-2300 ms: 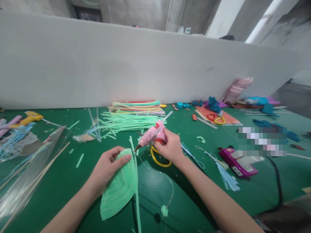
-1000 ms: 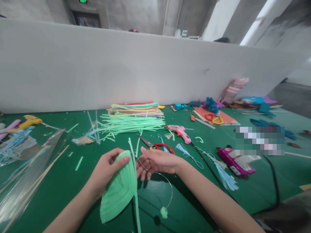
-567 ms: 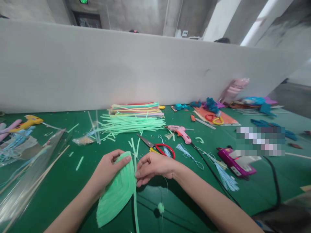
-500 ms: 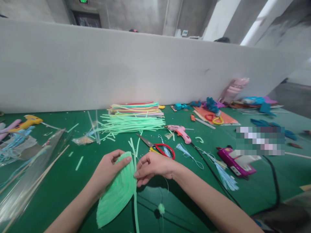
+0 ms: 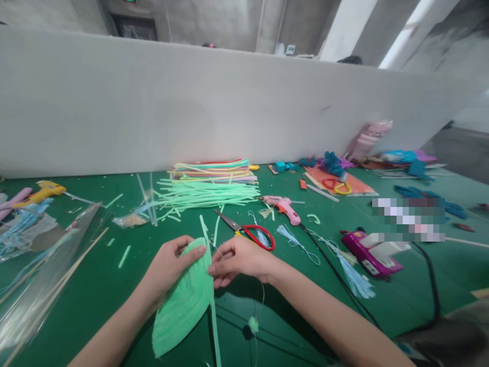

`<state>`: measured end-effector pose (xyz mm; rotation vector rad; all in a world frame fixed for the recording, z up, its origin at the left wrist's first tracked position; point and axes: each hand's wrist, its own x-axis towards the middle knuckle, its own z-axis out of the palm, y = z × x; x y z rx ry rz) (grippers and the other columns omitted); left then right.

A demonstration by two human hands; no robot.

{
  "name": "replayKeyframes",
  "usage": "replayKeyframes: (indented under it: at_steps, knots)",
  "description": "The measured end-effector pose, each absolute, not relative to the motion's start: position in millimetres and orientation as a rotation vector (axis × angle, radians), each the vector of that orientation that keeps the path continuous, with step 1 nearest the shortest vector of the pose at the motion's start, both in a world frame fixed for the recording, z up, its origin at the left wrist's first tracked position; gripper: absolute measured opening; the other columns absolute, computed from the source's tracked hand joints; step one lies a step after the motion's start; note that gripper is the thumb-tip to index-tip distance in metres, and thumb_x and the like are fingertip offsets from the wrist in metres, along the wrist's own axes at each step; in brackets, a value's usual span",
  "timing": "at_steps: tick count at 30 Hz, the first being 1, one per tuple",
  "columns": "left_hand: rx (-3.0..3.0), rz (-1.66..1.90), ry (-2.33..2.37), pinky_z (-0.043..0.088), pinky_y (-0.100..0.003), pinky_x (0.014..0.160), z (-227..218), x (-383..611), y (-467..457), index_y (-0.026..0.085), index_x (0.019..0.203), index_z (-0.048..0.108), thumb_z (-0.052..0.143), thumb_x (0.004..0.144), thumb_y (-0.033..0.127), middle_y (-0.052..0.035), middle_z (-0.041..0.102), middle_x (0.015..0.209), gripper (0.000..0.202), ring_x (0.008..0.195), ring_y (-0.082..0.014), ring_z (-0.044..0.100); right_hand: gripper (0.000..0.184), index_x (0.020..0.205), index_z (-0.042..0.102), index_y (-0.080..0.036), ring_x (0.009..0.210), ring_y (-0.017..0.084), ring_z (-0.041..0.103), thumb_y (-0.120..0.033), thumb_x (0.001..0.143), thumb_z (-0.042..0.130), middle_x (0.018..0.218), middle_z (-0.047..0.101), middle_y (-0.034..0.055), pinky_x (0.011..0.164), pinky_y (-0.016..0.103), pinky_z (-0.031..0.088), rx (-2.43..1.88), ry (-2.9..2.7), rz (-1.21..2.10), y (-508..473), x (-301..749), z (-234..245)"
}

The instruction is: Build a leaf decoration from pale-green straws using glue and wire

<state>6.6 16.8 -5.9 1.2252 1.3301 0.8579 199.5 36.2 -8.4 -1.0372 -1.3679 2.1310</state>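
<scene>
My left hand (image 5: 172,266) is closed on a light green leaf-shaped piece (image 5: 182,311) built from rows of fuzzy pipe cleaners, thumb on top near its upper end. With its fingertips, my right hand (image 5: 240,262) pinches a green pipe cleaner (image 5: 215,326) against the leaf's right edge. That pipe cleaner runs from above the leaf down past the bottom of the view. A thin clear thread hangs below my right hand, and a small green fuzzy ball (image 5: 253,324) is on it. Scissors (image 5: 259,238) with red handles lie just beyond my right hand, blades partly apart.
Behind lies a pile of green pipe cleaners (image 5: 208,193). A pink glue gun (image 5: 284,208) with a black cord and a purple tool (image 5: 370,255) lie right. Pale blue tassels (image 5: 355,278) are scattered there. At left are a yellow glue gun (image 5: 48,190) and clear plastic film (image 5: 49,275).
My right hand has shifted slightly left and up, bringing the pipe cleaner closer along the leaf's edge. The strip's upper end has tilted left. My left hand keeps its hold.
</scene>
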Motion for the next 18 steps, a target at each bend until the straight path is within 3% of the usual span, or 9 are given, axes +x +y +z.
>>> replayKeyframes:
  at_steps: [18]
  knots:
    - [1.114, 0.859, 1.234, 0.038, -0.021, 0.05, -4.4, 8.9, 15.3, 0.019, 0.071, 0.055, 0.074, 0.068, 0.042, 0.0059, 0.054, 0.059, 0.029, 0.051, -0.0103, 0.049, 0.044, 0.08, 0.071, -0.009, 0.061, 0.012, 0.067, -0.043, 0.054, 0.085, 0.067, 0.071, 0.0043, 0.063, 0.023, 0.057, -1.053, -1.374, 2.055, 38.8, 199.3, -8.2]
